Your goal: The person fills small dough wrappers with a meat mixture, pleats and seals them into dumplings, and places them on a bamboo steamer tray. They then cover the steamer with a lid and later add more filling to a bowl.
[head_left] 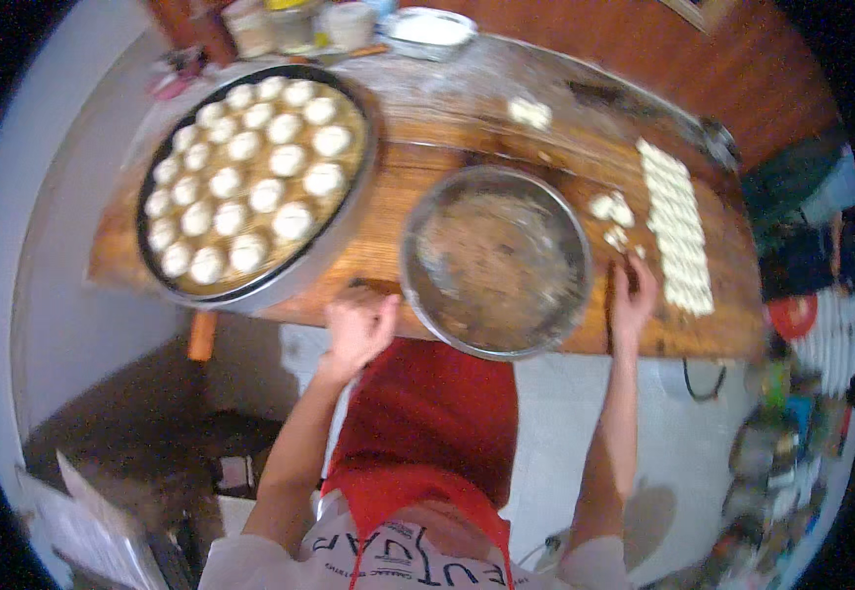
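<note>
My left hand point(361, 322) is loosely curled at the table's front edge, between the steamer and the bowl; whether it holds anything I cannot tell. My right hand point(633, 291) reaches over the table right of the bowl, its fingertips beside small dough pieces point(616, 237). Whether it pinches one is blurred. Between my hands a wide metal bowl point(497, 269) has residue on its inside. To the left, a round steamer tray point(235, 214) holds many white dough buns point(292, 220) set apart. Rows of pale dough pieces point(678, 228) lie right of my right hand.
The wooden table point(427, 158) is dusted with flour at the back. A lump of dough point(530, 113) lies behind the bowl. Jars point(291, 28) and a container of white powder point(429, 31) stand along the back edge. A wall is at the left, with cluttered goods at the right.
</note>
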A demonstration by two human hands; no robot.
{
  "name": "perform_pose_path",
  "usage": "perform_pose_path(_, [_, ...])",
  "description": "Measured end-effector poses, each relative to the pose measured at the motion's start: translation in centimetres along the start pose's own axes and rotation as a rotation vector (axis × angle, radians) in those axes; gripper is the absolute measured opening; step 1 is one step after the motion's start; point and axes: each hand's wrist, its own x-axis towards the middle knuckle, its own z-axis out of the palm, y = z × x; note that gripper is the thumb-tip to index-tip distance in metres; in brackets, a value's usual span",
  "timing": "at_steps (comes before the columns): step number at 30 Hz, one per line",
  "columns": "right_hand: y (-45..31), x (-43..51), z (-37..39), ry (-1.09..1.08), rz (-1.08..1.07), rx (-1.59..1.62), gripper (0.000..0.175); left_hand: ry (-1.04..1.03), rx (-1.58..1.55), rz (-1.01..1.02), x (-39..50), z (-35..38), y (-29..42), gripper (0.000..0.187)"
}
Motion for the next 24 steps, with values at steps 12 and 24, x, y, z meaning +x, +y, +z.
perform_pose_path(12, [-2.0, 11.0, 11.5, -0.185, -0.064, -0.234, 0.073, -0.059, -0.001, 0.054, 0.5, 0.0, -0.2, 0.034])
perform_pose_path(24, [-5.5, 20.6, 23.7, -0.261, -0.400, -0.248, 0.064, -0.083, 0.070, 0.080, 0.6, -0.1, -0.3, 0.019])
